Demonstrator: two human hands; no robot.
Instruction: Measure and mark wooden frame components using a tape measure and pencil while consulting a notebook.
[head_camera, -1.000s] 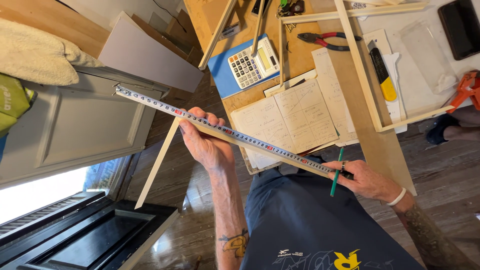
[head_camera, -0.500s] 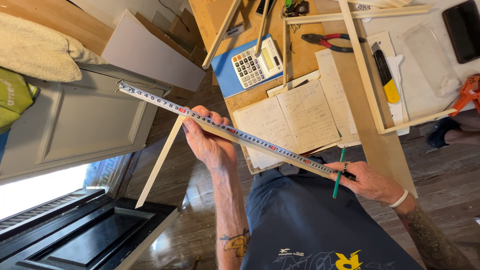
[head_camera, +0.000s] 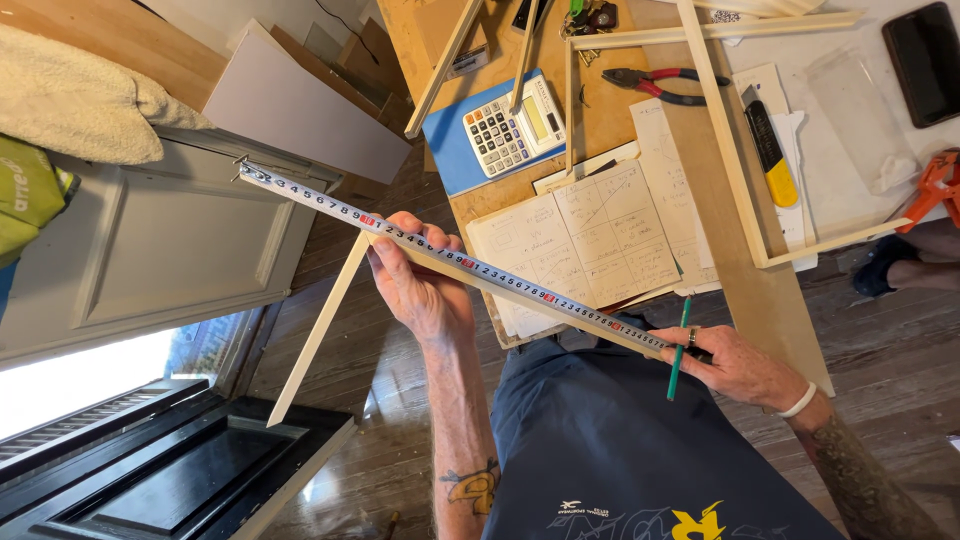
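Tape measure (head_camera: 470, 265) still stretched along thin wood strip (head_camera: 330, 320), barely moved since before. Left hand (head_camera: 420, 290) pinching both together; right hand (head_camera: 735, 365) pinching tape end and green pencil (head_camera: 680, 345). Tape case hidden. Notes (head_camera: 590, 240) on worktop (head_camera: 610, 120).

calculator (head_camera: 513, 125): on blue folder (head_camera: 450, 150)
pliers (head_camera: 655, 84): red-handled, on workbench
utility knife (head_camera: 770, 152): yellow, inside wooden frame (head_camera: 725, 140)
phone (head_camera: 922, 62): far corner
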